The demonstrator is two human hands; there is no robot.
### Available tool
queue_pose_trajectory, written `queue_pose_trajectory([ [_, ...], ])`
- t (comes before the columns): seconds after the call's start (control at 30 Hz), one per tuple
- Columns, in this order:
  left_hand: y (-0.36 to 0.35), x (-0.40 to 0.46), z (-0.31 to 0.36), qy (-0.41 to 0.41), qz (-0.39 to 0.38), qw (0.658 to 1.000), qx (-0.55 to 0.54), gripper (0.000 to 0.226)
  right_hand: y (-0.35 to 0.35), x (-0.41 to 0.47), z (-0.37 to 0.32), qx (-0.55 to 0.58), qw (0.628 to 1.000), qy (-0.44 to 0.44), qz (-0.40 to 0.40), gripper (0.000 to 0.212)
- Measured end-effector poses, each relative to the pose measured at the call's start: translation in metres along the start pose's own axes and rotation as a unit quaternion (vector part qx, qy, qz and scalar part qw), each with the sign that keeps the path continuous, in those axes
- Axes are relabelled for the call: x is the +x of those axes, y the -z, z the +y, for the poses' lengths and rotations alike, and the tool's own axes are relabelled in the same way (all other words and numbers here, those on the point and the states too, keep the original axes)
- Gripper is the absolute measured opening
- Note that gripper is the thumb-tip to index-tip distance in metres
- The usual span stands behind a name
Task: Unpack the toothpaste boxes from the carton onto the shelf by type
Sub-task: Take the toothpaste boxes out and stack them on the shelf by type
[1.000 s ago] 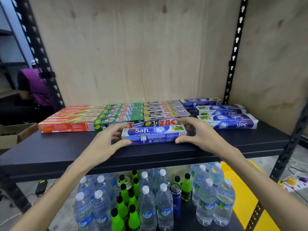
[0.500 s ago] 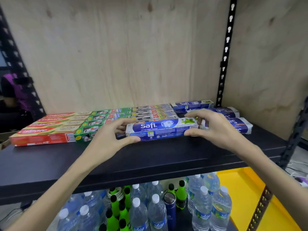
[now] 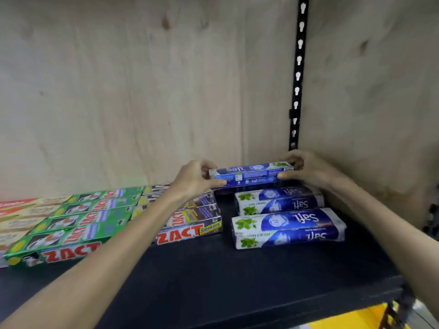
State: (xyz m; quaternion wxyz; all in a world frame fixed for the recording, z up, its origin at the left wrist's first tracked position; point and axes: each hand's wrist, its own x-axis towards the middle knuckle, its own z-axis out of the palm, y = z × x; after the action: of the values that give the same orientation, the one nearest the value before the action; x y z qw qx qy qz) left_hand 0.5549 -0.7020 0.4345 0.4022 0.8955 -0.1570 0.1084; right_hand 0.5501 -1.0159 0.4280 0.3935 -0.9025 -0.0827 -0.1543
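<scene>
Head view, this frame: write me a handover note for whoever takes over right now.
Left hand and right hand each pinch one end of a blue Safi toothpaste box, held level at the back right of the black shelf, above the blue Safi packs.
Done: red boxes, green Zact boxes and Zact Smokers boxes lie grouped in rows.
Left: set this box down with the Safi group. The carton is out of view, so I cannot tell how many boxes are still to come.
</scene>
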Motion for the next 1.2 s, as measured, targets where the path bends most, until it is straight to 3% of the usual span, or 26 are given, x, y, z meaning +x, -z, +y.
queue_pose_trajectory([
  [0.17,-0.022,0.023,-0.011,0.052,-0.041,0.998,-0.008,0.047,-0.006,0.022,0.024,0.014,0.999,-0.045,-0.022,0.051],
  [0.4,-0.022,0.016,-0.017,0.009,-0.045,0.993,0.105,0.052,-0.011,0.018,0.023,0.023,0.990,-0.115,-0.082,0.056],
  [0.6,-0.034,0.018,-0.017,0.011,-0.004,0.991,0.134,0.056,-0.016,0.008,0.021,0.039,0.994,-0.089,-0.048,0.051],
  [0.8,-0.033,0.015,-0.022,0.016,-0.001,0.996,0.088,0.059,-0.018,0.001,0.017,0.016,0.997,-0.067,-0.024,0.068],
  [0.97,-0.019,0.011,-0.023,0.008,-0.006,0.998,0.065,0.041,-0.017,-0.003,0.014,-0.008,0.998,-0.063,-0.010,0.068],
  [1.2,-0.023,0.009,-0.018,-0.022,0.013,0.993,0.116,0.040,-0.021,-0.005,0.014,-0.021,0.999,-0.046,-0.002,0.050],
])
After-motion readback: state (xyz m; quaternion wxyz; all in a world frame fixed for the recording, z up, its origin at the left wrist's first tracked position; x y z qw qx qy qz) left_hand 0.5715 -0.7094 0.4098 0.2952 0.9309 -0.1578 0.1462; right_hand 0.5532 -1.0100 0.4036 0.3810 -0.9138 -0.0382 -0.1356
